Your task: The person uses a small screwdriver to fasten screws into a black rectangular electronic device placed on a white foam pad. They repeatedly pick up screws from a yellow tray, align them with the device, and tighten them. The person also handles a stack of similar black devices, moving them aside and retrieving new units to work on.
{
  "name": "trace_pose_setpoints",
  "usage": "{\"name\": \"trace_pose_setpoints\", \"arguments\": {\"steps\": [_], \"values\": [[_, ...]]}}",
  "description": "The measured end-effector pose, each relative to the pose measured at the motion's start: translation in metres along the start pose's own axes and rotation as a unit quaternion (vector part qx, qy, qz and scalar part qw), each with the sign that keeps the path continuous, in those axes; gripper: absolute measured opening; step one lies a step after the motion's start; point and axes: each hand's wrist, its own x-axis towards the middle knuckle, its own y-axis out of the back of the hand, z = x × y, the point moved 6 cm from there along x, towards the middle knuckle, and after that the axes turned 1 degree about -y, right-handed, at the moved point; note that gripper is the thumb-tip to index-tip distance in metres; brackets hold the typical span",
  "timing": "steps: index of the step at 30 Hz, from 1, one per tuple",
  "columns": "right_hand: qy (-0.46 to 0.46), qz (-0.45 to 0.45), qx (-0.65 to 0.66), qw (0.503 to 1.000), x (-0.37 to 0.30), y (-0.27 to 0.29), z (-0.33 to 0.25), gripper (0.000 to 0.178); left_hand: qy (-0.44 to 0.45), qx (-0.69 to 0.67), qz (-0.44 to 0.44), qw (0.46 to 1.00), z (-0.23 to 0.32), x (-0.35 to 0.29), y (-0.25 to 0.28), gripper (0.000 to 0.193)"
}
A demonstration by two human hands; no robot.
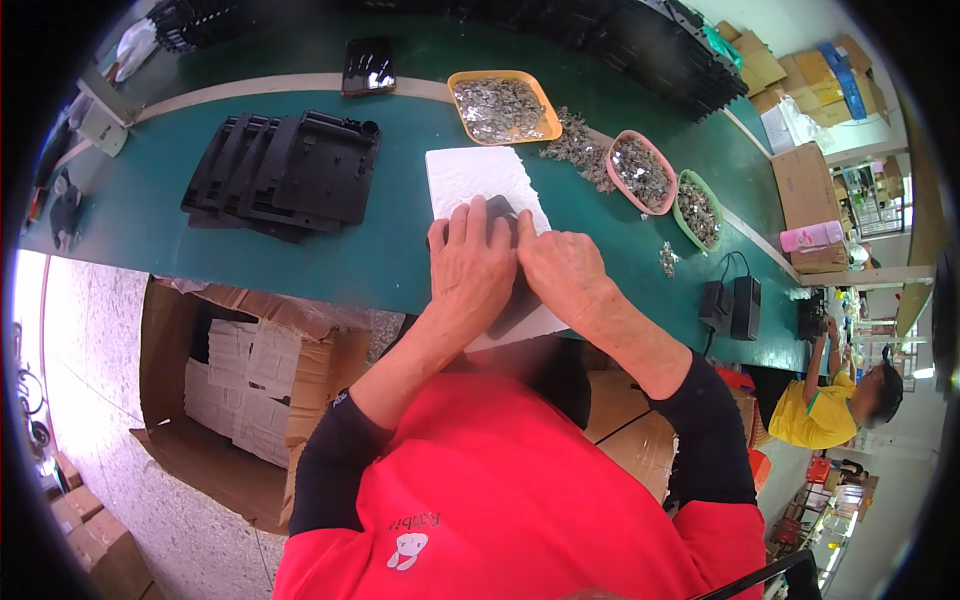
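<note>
Green bench (398, 262): left hand (472, 262) and right hand (566, 270) partly hide dark part (514, 306), grip unclear; trays (551, 124) hold metal bits (498, 108).

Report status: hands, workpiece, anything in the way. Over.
Left bare hand, right bare hand on flat black plastic-looking part. Part over white foam-like pad, partly hidden by hands. No obstruction seen.

The camera is worn on the head and looks down past the red shirt (520, 490) at 6 o'clock. The left hand (468, 262) and right hand (566, 268) look close, near the middle. The view is very wide, so the green table (395, 262) bends from 9 o'clock over 12 to 3. Near 4 o'clock, a faraway worker in yellow (818, 416) looks small and tipped sideways.
</note>
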Motion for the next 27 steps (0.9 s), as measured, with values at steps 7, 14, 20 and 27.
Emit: {"name": "trace_pose_setpoints", "arguments": {"steps": [7, 14, 20, 27], "values": [[-0.017, 0.009, 0.062, 0.998, 0.002, 0.000, 0.019, 0.042, 0.043, -0.050, -0.099, 0.993, -0.015, 0.012, 0.007, 0.026], [-0.069, 0.064, 0.195, 0.976, -0.010, 0.009, 0.024, 0.026, 0.100, -0.089, -0.083, 0.987, -0.028, 0.010, 0.007, 0.013], [-0.052, 0.054, 0.224, 0.972, -0.013, 0.009, -0.005, 0.029, 0.187, -0.146, 0.017, 0.971, -0.037, -0.007, 0.010, 0.029], [-0.050, 0.082, 0.213, 0.972, -0.008, 0.005, -0.023, 0.029, 0.212, -0.200, -0.026, 0.956, -0.053, -0.012, 0.007, 0.042]]}}
